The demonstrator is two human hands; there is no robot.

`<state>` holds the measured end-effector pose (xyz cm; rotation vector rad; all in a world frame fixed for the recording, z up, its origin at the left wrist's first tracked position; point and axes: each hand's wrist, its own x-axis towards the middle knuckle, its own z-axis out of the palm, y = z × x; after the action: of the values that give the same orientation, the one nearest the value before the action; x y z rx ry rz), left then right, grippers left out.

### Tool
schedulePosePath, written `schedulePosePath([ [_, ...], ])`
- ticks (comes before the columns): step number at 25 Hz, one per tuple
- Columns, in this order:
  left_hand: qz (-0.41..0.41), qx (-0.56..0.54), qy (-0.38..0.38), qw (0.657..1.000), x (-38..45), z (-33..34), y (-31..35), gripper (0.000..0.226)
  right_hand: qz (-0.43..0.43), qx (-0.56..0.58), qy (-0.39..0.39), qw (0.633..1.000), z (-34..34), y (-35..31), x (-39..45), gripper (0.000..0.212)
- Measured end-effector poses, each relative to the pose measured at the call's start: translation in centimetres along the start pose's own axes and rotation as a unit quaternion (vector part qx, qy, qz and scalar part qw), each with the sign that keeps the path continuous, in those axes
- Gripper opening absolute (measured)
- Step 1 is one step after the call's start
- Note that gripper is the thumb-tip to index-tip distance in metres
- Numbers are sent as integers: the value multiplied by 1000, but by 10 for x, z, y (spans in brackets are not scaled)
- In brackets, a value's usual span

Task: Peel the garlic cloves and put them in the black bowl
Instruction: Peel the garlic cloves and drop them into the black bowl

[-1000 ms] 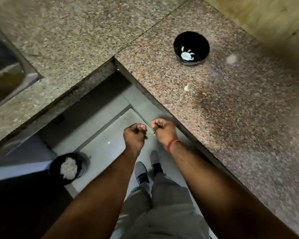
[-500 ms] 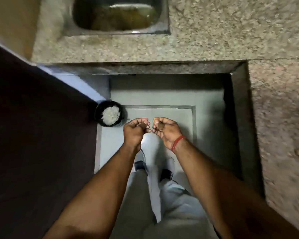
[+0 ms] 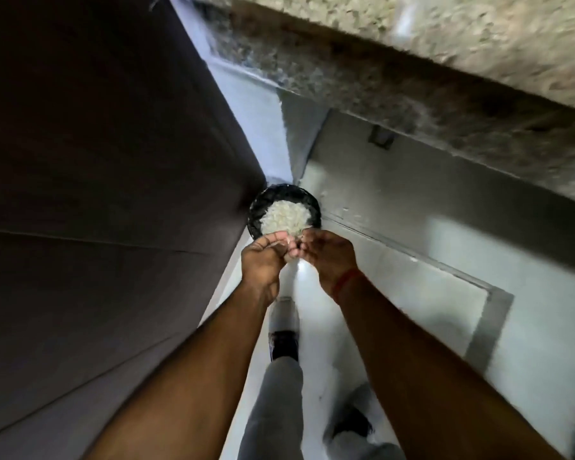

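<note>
Both hands meet over the pale tiled floor (image 3: pixel 395 267), the left hand (image 3: pixel 263 260) and right hand (image 3: pixel 326 257) with fingers curled inward and fingertips touching around something small and pale; whether it is a garlic clove I cannot tell. Just beyond them on the floor sits a round black container (image 3: pixel 284 210) heaped with whitish papery peelings (image 3: pixel 284 215), beside a dark cabinet (image 3: pixel 97 194). The speckled granite tabletop (image 3: pixel 445 44) runs across the far right.

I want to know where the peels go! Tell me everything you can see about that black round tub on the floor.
The black round tub sits upright on the pale floor, tucked against a dark cabinet. Its wall looks ribbed. A heap of whitish flakes, probably garlic skins, fills it. Both hands meet just above its near rim; nothing visibly touches it.
</note>
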<state>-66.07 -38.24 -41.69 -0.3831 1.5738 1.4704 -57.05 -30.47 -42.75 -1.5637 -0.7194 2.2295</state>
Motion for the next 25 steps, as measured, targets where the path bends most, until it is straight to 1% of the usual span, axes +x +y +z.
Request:
schedulePosePath([
  [2,-18,-6,7,1000,47,-9,-6,19,-17,-19,0,1000,12,10,36,20],
  [4,-43,-20,29,998,87,-16,-13,23,-24,-64,14,998,22,22,71,23],
  [6,-85,-56,35,994,112,-21,-17,26,-43,-170,34,984,29,34,97,27],
  [7,-108,-78,26,991,119,-21,-16,28,-71,-244,25,967,32,39,107,26],
  [8,-128,-100,14,987,124,-21,-16,33,-106,-324,-3,940,37,41,110,25],
  [9,-142,-120,2,982,130,-21,-16,42,-146,-403,-56,902,40,48,113,28],
  [10,-151,-131,-4,980,136,-20,-15,49,-183,-489,-116,845,41,55,115,34],
  [11,-158,-135,-10,978,142,-20,-12,51,-203,-575,-159,777,38,62,121,42],
  [12,-162,-130,-9,978,147,-22,-7,48,-205,-654,-172,708,34,65,127,49],
  [13,-165,-123,1,979,151,-24,-4,44,-183,-719,-164,650,28,66,136,54],
  [14,-165,-111,15,980,155,-26,-1,43,-142,-764,-145,613,26,62,140,58],
  [15,-166,-102,28,980,156,-28,1,42,-118,-782,-132,597,25,56,142,60],
  [16,-165,-100,35,981,156,-27,2,41,-130,-776,-135,602,28,54,143,61],
  [18,-171,-112,28,978,151,-22,6,37,-206,-719,-184,637,40,54,138,59],
  [19,-180,-103,22,978,151,-19,8,39,-218,-705,-212,640,40,61,139,60],
  [20,-188,-93,14,978,149,-17,11,42,-208,-710,-220,635,37,64,139,63],
  [21,-191,-84,6,978,146,-16,14,44,-178,-727,-206,630,30,66,144,64],
  [23,-176,-74,7,982,144,-21,11,43,-103,-773,-131,612,21,57,150,64],
  [24,-165,-76,15,983,142,-25,8,40,-93,-771,-113,620,21,50,147,65],
  [25,-162,-84,21,983,138,-26,6,36,-132,-748,-125,638,23,46,141,65],
])
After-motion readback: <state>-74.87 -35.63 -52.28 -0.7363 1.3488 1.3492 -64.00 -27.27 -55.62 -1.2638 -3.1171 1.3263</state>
